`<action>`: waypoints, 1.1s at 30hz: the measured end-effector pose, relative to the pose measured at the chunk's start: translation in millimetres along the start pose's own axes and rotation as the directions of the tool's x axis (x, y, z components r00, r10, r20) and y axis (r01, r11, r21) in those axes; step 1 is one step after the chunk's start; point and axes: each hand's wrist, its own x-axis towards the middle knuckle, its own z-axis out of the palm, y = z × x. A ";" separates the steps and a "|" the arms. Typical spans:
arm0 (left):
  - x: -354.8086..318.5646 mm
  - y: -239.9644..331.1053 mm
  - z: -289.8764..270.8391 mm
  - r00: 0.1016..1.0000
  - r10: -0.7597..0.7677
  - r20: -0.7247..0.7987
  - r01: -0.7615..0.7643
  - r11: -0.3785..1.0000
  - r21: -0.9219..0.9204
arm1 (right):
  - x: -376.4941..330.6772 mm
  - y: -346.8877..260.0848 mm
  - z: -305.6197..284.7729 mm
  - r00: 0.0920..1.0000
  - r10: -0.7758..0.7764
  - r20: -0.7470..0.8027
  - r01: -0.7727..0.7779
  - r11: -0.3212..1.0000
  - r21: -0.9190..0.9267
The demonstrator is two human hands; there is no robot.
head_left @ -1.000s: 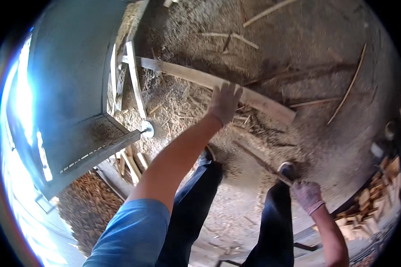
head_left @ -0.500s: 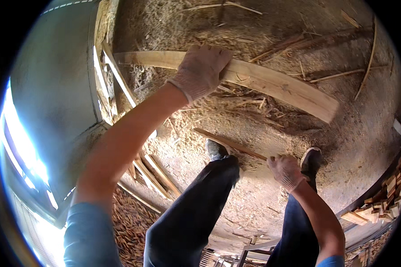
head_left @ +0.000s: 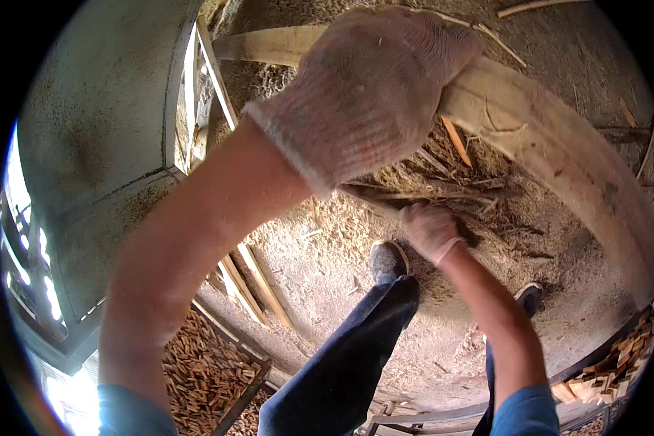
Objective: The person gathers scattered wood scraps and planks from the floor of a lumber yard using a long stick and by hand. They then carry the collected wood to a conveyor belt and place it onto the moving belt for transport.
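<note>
My left hand (head_left: 374, 91), in a pale knitted work glove, is wrapped over a long wooden plank (head_left: 541, 127) and holds it up close in front of me. The plank's right end bends toward the lower right of the view, and its far part shows to the left of the glove. Lower down, near the floor, my right hand (head_left: 432, 231), also gloved, is closed on a thin wooden strip (head_left: 370, 200) pointing to the upper left. Beside that hand lies a heap of bark and wood scraps (head_left: 479, 207).
Sawdust and splinters cover the floor (head_left: 327, 269) around my shoes. A grey-green metal panel (head_left: 102, 109) stands on the left, with pale wood strips (head_left: 214, 73) beside it. Small wood pieces (head_left: 203, 363) fill a framed bin at lower left; more cut pieces (head_left: 603, 374) are stacked at right.
My left hand has lifted the plank closer to me, and the plank's right end has swung farther right. My right hand has moved forward and left with the strip, over to the scraps.
</note>
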 end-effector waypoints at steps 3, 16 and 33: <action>-21.6 -7.4 0.4 0.998 -0.032 0.045 0.037 0.995 -0.097 | 14.7 67.2 -46.2 0.971 -0.021 -0.238 -0.011 0.992 -0.129; -31.1 13.5 -13.9 0.979 -0.198 0.055 0.202 0.973 -0.108 | 132.1 13.1 -82.8 0.953 0.220 -0.207 -0.191 0.970 0.152; -48.6 18.3 -14.2 0.936 -0.230 -0.265 0.178 0.962 -0.207 | 125.1 185.4 -161.8 0.850 0.476 -0.224 -0.507 0.856 -0.103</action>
